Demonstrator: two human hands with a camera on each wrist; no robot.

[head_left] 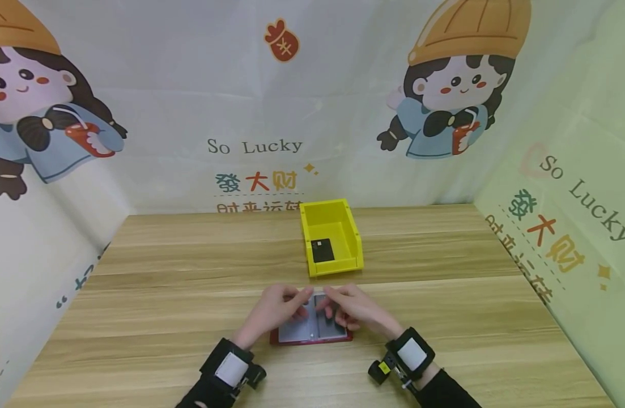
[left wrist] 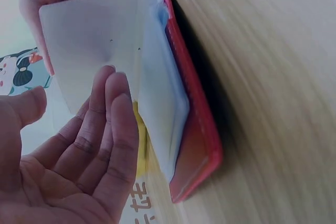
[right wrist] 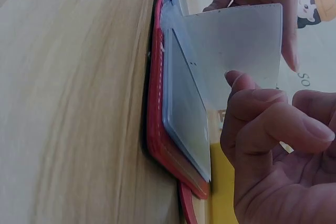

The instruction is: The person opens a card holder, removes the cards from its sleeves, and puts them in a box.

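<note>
A red card holder [head_left: 349, 338] lies spread on the table with clear plastic sleeves inside. One frosted sleeve [left wrist: 79, 40] stands upright from the spine between the two hands. My left hand [head_left: 277, 309] has its fingers extended, with fingertips at one face of that sleeve and the thumb apart. My right hand [head_left: 355, 309] is on the other side, its fingers loosely bent and fingertips at the sleeve [right wrist: 236, 40]; no grip on it shows. Under the right hand, a dark card seems to lie in the right-hand sleeve [right wrist: 184, 93].
Beyond the card holder stands a yellow bin [head_left: 358, 249], with a black card [head_left: 322, 250] inside it. The wooden table [head_left: 190, 255] is bordered at the back and sides by a printed white cloth [head_left: 190, 102].
</note>
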